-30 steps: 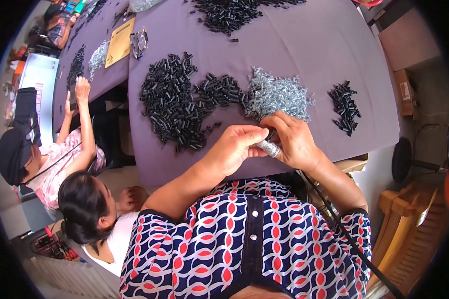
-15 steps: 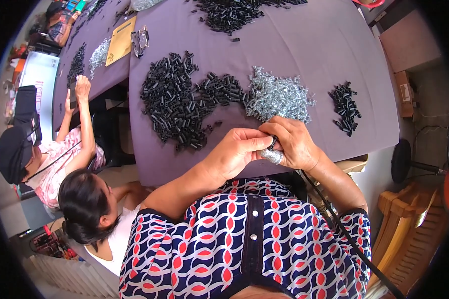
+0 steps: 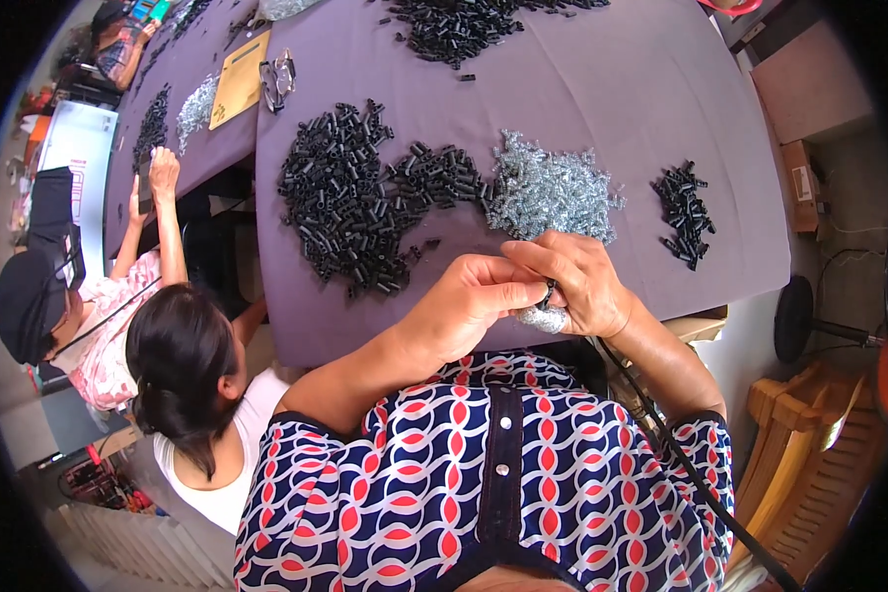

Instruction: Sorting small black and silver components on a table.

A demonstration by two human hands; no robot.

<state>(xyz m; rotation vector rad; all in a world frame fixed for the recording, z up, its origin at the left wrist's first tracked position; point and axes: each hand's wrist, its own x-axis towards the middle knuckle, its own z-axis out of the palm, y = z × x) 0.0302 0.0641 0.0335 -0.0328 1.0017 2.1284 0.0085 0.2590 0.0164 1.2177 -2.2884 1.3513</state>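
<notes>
My left hand (image 3: 472, 304) and my right hand (image 3: 584, 284) meet in front of my chest, over the near edge of the table. Between their fingertips is a small black tubular piece (image 3: 549, 294), pinched by my left thumb and finger and partly hidden. The curled lower fingers of my right hand close around a clump of clear, glittery small pieces (image 3: 543, 319). Just beyond my hands lies a heap of clear small pieces (image 3: 553, 187). To its left spreads a large pile of black tubular pieces (image 3: 340, 197), and a smaller black pile (image 3: 685, 212) lies to the right.
More black pieces (image 3: 454, 30) cover the far side of the cloth-covered table (image 3: 602, 89). Eyeglasses (image 3: 278, 79) and a yellow board (image 3: 239, 79) lie at the far left. Two people sit at my left, one holding a phone (image 3: 145, 187). A wooden chair (image 3: 809, 444) stands right.
My fingers have shifted slightly around the black piece, with the left thumb a little lower and further right. The person in white beside me has leaned toward me and turned their head.
</notes>
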